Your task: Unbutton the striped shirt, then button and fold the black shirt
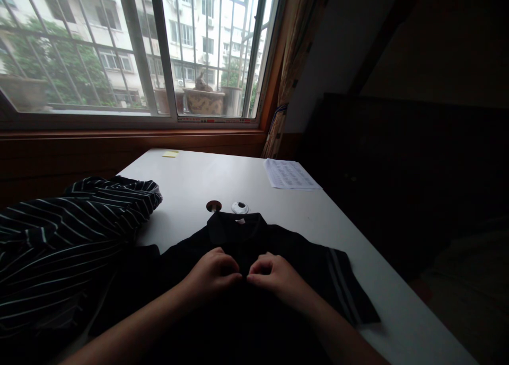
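Observation:
A black collared shirt (294, 248) lies spread on the white table (191, 174), collar toward the window and one sleeve with grey stripes out to the right. Over its front, just below the collar, my left hand (217, 269) has thumb and fingers pinched together at the shirt's middle. My right hand (270, 272) mirrors it a small gap away, also pinched at the shirt front. Both seem to grip the dark cloth of the placket, though any button between them is too dark to make out.
A heap of black-and-white striped cloth (79, 227) covers the table's left side. Printed papers (292, 174) lie at the far right edge, a yellow sticky note (170, 154) at the far left. Beyond the collar are a cable hole (213, 206) and a white round cover (240, 208).

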Motion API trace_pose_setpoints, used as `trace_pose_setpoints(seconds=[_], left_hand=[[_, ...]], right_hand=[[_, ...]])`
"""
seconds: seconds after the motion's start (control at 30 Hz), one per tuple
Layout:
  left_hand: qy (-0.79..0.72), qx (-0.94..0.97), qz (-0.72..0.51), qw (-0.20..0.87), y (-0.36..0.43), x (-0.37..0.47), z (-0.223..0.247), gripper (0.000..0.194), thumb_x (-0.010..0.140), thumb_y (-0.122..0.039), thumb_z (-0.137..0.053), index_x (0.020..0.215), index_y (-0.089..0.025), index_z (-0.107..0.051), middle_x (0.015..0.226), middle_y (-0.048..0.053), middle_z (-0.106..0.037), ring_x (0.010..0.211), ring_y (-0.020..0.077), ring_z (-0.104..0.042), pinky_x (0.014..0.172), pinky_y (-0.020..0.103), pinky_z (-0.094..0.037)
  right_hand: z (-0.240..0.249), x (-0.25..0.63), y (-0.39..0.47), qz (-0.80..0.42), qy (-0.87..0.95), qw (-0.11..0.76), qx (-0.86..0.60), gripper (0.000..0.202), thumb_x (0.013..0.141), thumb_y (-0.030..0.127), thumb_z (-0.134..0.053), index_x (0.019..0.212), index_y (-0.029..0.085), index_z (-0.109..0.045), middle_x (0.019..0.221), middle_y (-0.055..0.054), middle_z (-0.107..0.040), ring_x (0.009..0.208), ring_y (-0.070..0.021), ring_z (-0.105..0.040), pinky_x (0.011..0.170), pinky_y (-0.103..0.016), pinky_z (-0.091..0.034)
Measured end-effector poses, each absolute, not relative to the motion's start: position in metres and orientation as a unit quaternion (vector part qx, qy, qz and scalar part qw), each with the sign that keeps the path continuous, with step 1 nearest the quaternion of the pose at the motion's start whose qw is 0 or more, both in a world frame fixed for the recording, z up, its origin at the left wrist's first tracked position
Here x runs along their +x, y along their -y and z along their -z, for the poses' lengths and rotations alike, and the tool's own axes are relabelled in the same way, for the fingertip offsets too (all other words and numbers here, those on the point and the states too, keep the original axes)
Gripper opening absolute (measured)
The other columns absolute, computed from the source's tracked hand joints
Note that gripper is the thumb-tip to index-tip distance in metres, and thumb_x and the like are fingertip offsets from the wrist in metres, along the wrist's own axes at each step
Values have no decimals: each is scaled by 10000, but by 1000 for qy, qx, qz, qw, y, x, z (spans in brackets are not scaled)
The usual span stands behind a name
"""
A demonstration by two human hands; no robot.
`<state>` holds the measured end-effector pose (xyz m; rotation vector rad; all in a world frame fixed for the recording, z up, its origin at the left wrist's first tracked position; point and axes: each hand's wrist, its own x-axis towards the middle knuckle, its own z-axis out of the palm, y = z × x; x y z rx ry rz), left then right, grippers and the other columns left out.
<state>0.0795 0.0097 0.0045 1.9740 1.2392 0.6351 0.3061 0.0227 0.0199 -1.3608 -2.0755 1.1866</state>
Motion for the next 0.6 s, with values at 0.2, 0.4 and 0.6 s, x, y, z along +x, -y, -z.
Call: trace_pose_setpoints(seconds=[0.2, 0.4, 0.6], left_hand=[[-487, 761, -242, 352, -10, 80, -5, 162, 821, -323, -710, 873, -176, -756, 870, 55, -648, 836, 185, -606, 741, 269, -470], [-487, 760, -249, 351, -10, 81, -1, 160, 829, -320, -696, 869, -179, -760, 851, 48, -656, 839, 187, -608, 724, 266, -458], [-495, 756, -246, 350, -11, 80, -1, 181, 844, -336, -683, 867, -175, -763, 857, 54, -652, 834, 192, -608, 726, 274, -457]], right_hand=[[-20, 306, -23, -423, 741, 196, -483, 123, 774, 318, -734, 752, 202, -769, 787, -23, -678, 859, -217, -592, 862, -354, -389], [-20, 306, -23, -432, 739, 190, -481, 154, 772, 343, -734, 752, 194, -767, 782, -26, -670, 875, -226, -596, 929, -388, -367], [-22, 308, -24, -443, 738, 203, -467, 146, 792, 346, -731, 773, 207, -775, 802, -24, -683, 884, -227, -594, 936, -393, -360]])
